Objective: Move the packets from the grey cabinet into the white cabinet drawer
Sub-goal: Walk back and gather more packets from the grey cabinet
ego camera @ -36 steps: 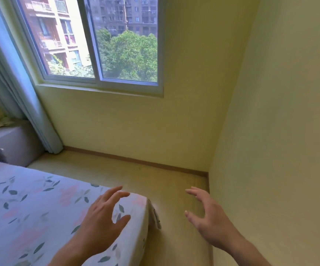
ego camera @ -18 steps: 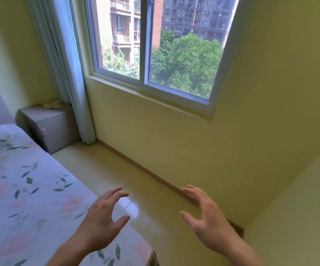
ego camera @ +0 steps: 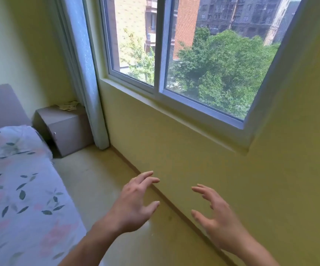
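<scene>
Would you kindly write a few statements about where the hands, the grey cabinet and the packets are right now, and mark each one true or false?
1. Both the left hand and the right hand are empty, with fingers spread. True.
2. The grey cabinet stands in the corner between the bed and the curtain. True.
3. The packets are already in the left hand. False: they lie on top of the grey cabinet.
4. The grey cabinet's door is wide open. False: it looks closed.
5. The right hand rests on the bed. False: it hovers in front of the wall below the window, touching nothing.
</scene>
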`<action>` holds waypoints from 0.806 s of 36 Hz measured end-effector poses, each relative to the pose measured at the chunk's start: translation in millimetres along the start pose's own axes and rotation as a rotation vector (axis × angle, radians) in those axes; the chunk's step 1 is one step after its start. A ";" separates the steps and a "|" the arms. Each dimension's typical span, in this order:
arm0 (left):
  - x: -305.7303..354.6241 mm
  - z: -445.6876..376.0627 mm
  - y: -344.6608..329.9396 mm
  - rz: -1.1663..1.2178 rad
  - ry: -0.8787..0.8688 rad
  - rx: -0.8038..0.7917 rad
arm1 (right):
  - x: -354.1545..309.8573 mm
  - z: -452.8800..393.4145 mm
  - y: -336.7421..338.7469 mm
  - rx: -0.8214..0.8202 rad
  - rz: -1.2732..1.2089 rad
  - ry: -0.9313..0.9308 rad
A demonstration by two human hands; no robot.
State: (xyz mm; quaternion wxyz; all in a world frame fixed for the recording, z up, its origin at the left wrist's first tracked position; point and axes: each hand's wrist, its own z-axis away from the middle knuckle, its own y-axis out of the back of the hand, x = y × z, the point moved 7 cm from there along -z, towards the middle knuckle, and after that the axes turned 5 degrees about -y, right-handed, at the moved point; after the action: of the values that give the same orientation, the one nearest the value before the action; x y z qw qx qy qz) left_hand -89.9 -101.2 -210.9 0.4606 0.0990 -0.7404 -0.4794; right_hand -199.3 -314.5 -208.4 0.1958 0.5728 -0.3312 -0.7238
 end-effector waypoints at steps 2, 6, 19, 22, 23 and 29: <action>-16.8 -30.5 2.7 -0.021 0.069 0.029 | 1.3 -46.9 8.4 -0.041 0.021 0.031; -41.1 -70.8 20.7 -0.053 0.205 0.099 | -5.5 -132.4 22.5 -0.121 0.058 0.106; -156.7 -56.8 122.8 -0.125 0.708 0.370 | -159.6 -336.0 -57.3 -0.456 0.095 0.508; -192.3 -51.2 146.2 -0.130 0.799 0.432 | -198.3 -373.6 -88.7 -0.517 0.086 0.578; -206.3 -52.2 154.2 -0.135 0.813 0.452 | -210.1 -387.1 -98.8 -0.531 0.085 0.599; -298.3 -92.6 207.9 -0.134 0.854 0.524 | -270.8 -486.6 -151.2 -0.550 0.098 0.643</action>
State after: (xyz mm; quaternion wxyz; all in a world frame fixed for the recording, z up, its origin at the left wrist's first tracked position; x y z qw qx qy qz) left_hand 209.3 125.2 -208.8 0.6502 0.4461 -0.5733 -0.2226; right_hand 354.1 -152.7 -185.9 0.4690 0.6791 -0.0747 -0.5597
